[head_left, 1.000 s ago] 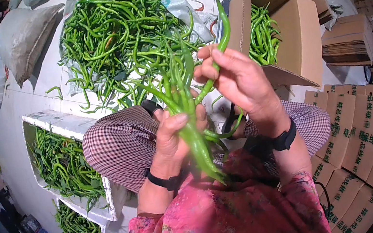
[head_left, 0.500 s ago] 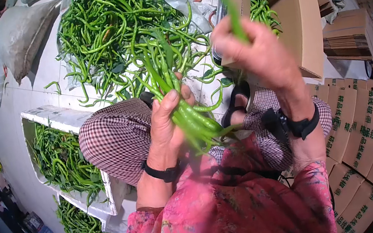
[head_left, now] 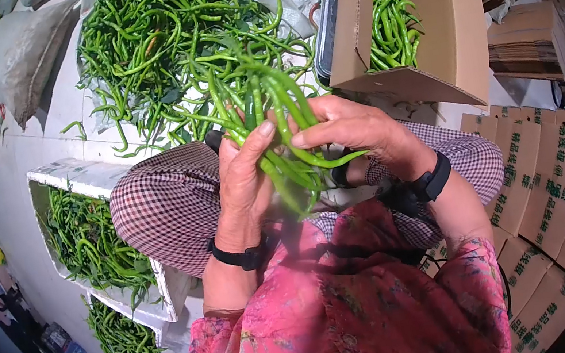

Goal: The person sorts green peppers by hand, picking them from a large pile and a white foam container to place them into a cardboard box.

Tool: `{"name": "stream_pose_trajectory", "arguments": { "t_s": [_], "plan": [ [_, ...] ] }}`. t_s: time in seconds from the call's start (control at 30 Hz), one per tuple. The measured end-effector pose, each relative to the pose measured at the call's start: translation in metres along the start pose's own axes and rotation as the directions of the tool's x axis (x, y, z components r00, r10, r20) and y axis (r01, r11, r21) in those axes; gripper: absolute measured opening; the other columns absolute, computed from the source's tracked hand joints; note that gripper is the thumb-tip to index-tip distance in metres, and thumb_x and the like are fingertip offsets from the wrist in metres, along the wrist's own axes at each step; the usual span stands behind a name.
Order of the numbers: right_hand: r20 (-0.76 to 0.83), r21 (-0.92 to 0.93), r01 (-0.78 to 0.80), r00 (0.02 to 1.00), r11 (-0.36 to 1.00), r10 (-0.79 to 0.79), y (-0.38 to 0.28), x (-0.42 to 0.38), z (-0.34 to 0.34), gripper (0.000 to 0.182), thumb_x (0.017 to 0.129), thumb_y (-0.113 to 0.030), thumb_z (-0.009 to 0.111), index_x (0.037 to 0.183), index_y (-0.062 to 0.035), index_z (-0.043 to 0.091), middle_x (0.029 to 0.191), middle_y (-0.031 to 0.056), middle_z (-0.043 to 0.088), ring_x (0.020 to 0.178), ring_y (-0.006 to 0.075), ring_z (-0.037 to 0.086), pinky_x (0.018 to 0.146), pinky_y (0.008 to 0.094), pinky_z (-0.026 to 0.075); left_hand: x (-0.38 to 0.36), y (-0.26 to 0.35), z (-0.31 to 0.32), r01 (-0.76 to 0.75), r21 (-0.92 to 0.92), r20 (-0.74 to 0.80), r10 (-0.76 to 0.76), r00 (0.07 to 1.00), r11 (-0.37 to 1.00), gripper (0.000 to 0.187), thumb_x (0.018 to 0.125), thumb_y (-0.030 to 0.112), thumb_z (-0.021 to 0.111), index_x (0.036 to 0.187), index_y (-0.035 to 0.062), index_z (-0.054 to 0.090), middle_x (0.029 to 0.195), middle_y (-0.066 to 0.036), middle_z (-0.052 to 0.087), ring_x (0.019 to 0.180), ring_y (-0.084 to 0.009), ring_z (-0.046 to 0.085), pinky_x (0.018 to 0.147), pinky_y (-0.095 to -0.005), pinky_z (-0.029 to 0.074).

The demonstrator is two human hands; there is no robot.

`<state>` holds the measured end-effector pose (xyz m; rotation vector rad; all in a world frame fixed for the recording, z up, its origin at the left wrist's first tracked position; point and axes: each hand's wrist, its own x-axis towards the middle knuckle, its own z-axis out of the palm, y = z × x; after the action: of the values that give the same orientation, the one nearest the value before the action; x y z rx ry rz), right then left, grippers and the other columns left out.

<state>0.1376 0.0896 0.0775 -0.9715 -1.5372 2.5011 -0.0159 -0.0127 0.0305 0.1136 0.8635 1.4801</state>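
A bunch of long green peppers [head_left: 258,106] is held upright between my hands, above my lap. My left hand [head_left: 243,171] grips it from the left, thumb across the stems. My right hand [head_left: 356,128] is closed on peppers at the right side of the bunch, thumb and fingers pinching them; one curved pepper crosses below its fingertips. Beyond the hands lies a big pile of green peppers [head_left: 150,42] on a plastic sheet on the floor. To the right, an open cardboard box [head_left: 455,31] holds more green peppers [head_left: 392,26].
White foam boxes [head_left: 78,172] full of peppers stand at the left. A stuffed sack [head_left: 31,57] leans at the upper left. Flattened printed cartons [head_left: 550,186] cover the floor at the right, below a cardboard stack [head_left: 524,46]. A dark-edged object [head_left: 329,28] lies beside the open box.
My right hand has moved down and left from near the open box to the bunch. The peppers in my left hand have shifted slightly, and the view has moved a little.
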Motion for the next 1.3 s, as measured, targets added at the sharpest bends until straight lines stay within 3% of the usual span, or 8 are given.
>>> {"name": "stream_pose_trajectory", "arguments": {
  "t_s": [0.07,0.2,0.37,0.47,0.67,0.87,1.17,1.3],
  "plan": [
    [-0.143,0.214,0.069,0.989,0.974,-0.039,-0.003,-0.008,0.008,0.032,0.084,-0.023,0.067,0.108,-0.0023,0.061,0.090,-0.0010,0.060,0.084,0.0093,0.055,0.076,0.0243,0.044,0.000,-0.001,-0.002,0.015,0.006,0.010,-0.015,1.000,1.000,0.033,0.086,0.007,0.065,0.117,0.0007,0.055,0.105,-0.006,0.063,0.092,-0.0143,0.062,0.080,-0.0283,0.051],
    [-0.039,-0.056,-0.002,0.999,0.998,0.000,0.025,0.012,-0.005,0.028,0.084,-0.021,0.067,0.103,-0.0037,0.056,0.092,-0.0017,0.054,0.082,0.0070,0.049,0.072,0.0242,0.041,0.002,-0.005,0.002,0.035,0.025,-0.013,-0.035,0.999,0.999,0.033,0.087,0.008,0.063,0.118,0.0004,0.056,0.103,-0.006,0.064,0.087,-0.0125,0.062,0.074,-0.0260,0.051],
    [-0.150,-0.016,0.086,0.985,0.996,-0.087,0.028,0.009,-0.004,0.025,0.083,-0.017,0.065,0.103,-0.0036,0.057,0.090,-0.0008,0.054,0.087,0.0080,0.049,0.076,0.0250,0.042,0.001,-0.003,0.000,0.022,0.047,-0.081,-0.018,0.997,0.999,0.032,0.085,0.007,0.063,0.116,-0.0011,0.056,0.098,-0.007,0.065,0.080,-0.0131,0.061,0.066,-0.0244,0.050],
    [-0.257,0.228,0.195,0.957,0.954,-0.134,0.022,0.006,-0.001,0.025,0.085,-0.014,0.062,0.107,-0.0030,0.058,0.096,0.0020,0.058,0.094,0.0087,0.051,0.082,0.0267,0.043,0.000,-0.004,0.010,0.020,0.040,-0.073,-0.017,0.997,0.999,0.032,0.085,0.006,0.063,0.116,-0.0011,0.057,0.098,-0.006,0.065,0.085,-0.0124,0.060,0.070,-0.0262,0.051],
    [-0.201,0.304,0.197,0.970,0.932,-0.139,0.034,0.027,0.004,0.025,0.090,-0.017,0.063,0.109,-0.0004,0.063,0.096,0.0025,0.065,0.086,0.0074,0.057,0.078,0.0253,0.046,0.004,-0.009,0.002,0.022,0.455,-0.062,0.007,0.998,0.890,0.041,0.083,0.001,0.062,0.123,-0.0012,0.051,0.107,-0.007,0.062,0.094,-0.0142,0.062,0.083,-0.0275,0.051],
    [-0.316,0.422,0.248,0.942,0.872,-0.115,0.035,0.033,-0.019,0.027,0.090,-0.020,0.065,0.109,-0.0017,0.062,0.095,0.0040,0.066,0.081,0.0093,0.062,0.072,0.0247,0.050,0.009,-0.008,-0.015,-0.048,-0.100,-0.113,0.037,0.993,0.994,0.029,0.088,0.007,0.059,0.115,0.0011,0.052,0.094,-0.007,0.058,0.089,-0.0191,0.058,0.073,-0.0293,0.052],
    [-0.181,0.552,0.238,0.970,0.799,-0.163,0.035,0.021,-0.034,0.019,0.091,-0.018,0.064,0.100,-0.0026,0.056,0.088,0.0071,0.062,0.082,0.0139,0.061,0.072,0.0246,0.050,0.012,-0.008,-0.017,-0.036,-0.163,-0.101,0.020,0.995,0.986,0.032,0.096,0.018,0.055,0.123,0.0003,0.051,0.093,-0.006,0.060,0.085,-0.0184,0.059,0.068,-0.0266,0.051],
    [-0.207,0.134,0.192,0.965,0.972,-0.162,0.033,0.022,-0.002,0.034,0.083,-0.024,0.072,0.105,-0.0014,0.058,0.085,0.0058,0.063,0.080,0.0167,0.063,0.071,0.0306,0.051,0.011,-0.009,-0.011,-0.015,-0.159,-0.095,0.000,0.995,0.987,0.033,0.093,0.017,0.059,0.122,0.0027,0.052,0.104,-0.007,0.061,0.097,-0.0165,0.059,0.084,-0.0327,0.049]
  ]
}}
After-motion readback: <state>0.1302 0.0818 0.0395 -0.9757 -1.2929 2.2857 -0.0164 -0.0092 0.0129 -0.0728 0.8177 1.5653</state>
